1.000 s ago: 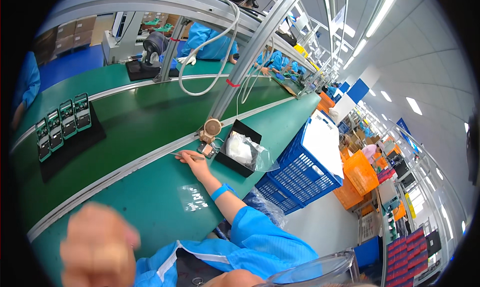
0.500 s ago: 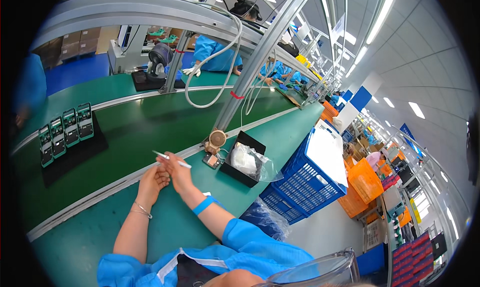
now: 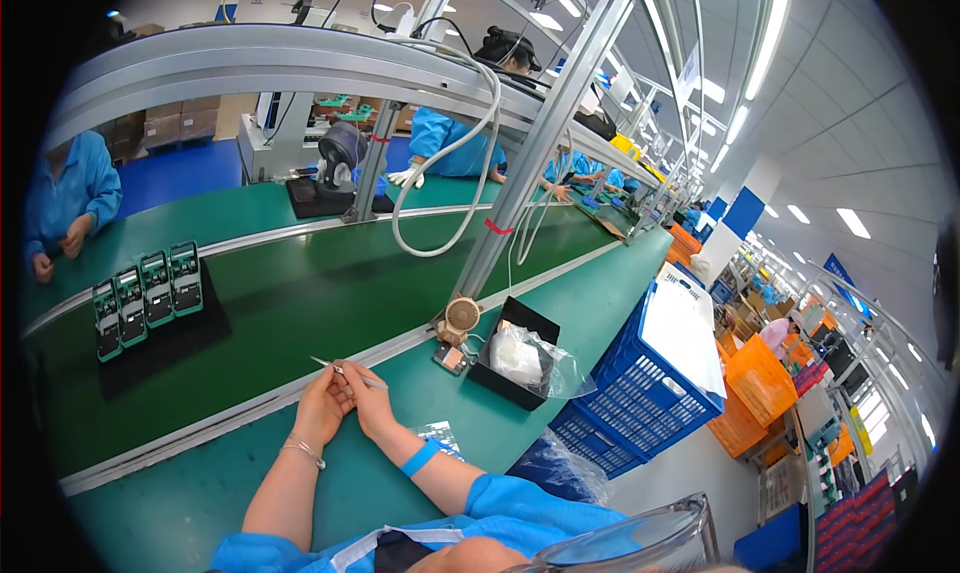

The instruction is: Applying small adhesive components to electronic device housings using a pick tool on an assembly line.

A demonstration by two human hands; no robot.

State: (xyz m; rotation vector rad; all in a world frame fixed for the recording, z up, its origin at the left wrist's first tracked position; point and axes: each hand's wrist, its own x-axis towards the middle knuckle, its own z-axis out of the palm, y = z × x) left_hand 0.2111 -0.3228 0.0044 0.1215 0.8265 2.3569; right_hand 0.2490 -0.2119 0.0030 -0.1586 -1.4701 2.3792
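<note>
My right hand is closed around a slim white pen-like tool, whose thin tip points up and left. Close against it, my left hand has its fingers curled, the fingertips meeting those of the right. Whatever the left fingers pinch, if anything, is too small to make out. Both hands are above the green bench, near the metal rail. Beside my right forearm lies a white sheet with dark markings, partly hidden by the arm.
Several green-framed devices stand on a black mat on the belt. To the right are a round tan device, a black box holding plastic bags and stacked blue crates. A metal post rises from the rail. A co-worker is across.
The view has shifted, so the bench scene sits further right and lower. My hands have drawn together, fingertips now meeting by the tool. More of the white sheet and the far-left co-worker shows.
</note>
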